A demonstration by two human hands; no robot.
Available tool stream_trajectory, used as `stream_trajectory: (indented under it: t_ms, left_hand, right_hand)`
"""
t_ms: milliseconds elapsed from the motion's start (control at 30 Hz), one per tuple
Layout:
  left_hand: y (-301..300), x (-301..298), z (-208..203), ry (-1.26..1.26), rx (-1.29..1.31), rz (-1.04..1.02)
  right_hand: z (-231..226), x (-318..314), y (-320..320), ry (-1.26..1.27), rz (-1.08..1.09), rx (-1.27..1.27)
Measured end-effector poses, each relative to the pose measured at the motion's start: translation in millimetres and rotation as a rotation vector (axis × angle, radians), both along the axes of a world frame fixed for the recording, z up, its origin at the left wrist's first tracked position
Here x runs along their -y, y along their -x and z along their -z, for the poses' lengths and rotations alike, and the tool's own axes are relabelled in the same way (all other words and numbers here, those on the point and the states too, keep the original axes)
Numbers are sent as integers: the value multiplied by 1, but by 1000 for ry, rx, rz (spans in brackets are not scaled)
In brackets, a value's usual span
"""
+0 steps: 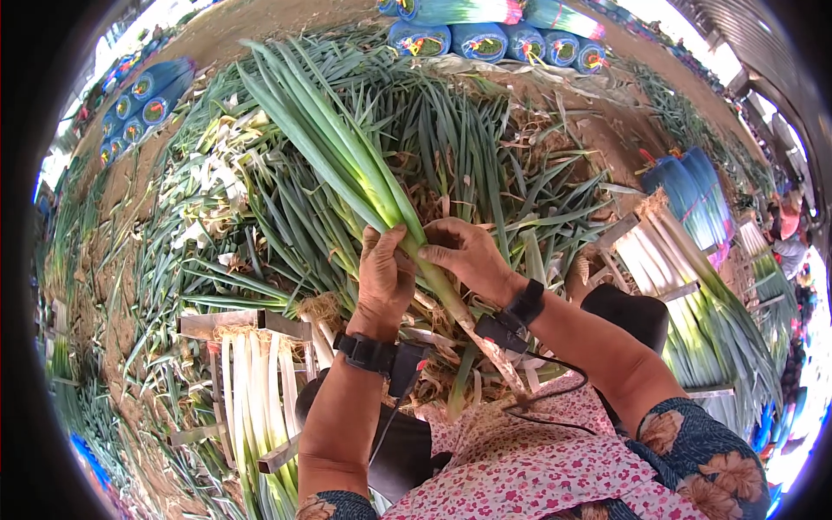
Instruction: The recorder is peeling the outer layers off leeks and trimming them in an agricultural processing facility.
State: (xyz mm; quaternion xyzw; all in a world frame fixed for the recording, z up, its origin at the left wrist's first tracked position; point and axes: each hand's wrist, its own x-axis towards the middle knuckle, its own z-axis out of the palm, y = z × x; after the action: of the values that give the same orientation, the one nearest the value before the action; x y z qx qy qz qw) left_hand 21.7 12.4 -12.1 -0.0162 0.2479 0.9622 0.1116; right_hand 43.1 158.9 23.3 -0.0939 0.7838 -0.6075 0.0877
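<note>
One long green onion (347,165) lies slantwise in front of me, leaves toward the far left and its root end down by my apron. My left hand (386,276) is closed, its thumb and fingers pinching the stalk just below where the leaves fan out. Close beside it, my right hand (468,258) is closed as well, with thumb and forefinger on the same stalk. The lower stalk (485,338) runs pale and brownish beneath my right wrist. Both wrists carry black straps with small devices and cables.
Beyond my hands spreads a heap of unsorted green onions (451,130), with stripped leaves (225,173) at its left. Metal racks holding cleaned white-stalked onions stand at my left (221,325) and right (680,292). Blue-wrapped bundles (481,42) lie at the far side.
</note>
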Motion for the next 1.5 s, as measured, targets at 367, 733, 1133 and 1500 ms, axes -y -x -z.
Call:
stream_trajectory:
  t_ms: [367, 733, 1133, 1500]
  left_hand:
    - [-5, -7, -8, 157, -21, -55]
    - [-5, 19, -18, 271, 46, -200]
    - [-1, 7, -19, 156, 23, -104]
    - [0, 10, -14, 136, 2, -56]
  right_hand:
    - [-9, 1, 9, -10, -67, 90]
    - [-10, -59, 15, -60, 497, 138]
    - [21, 7, -28, -30, 113, -45]
    - [9, 11, -34, -265, -49, -129]
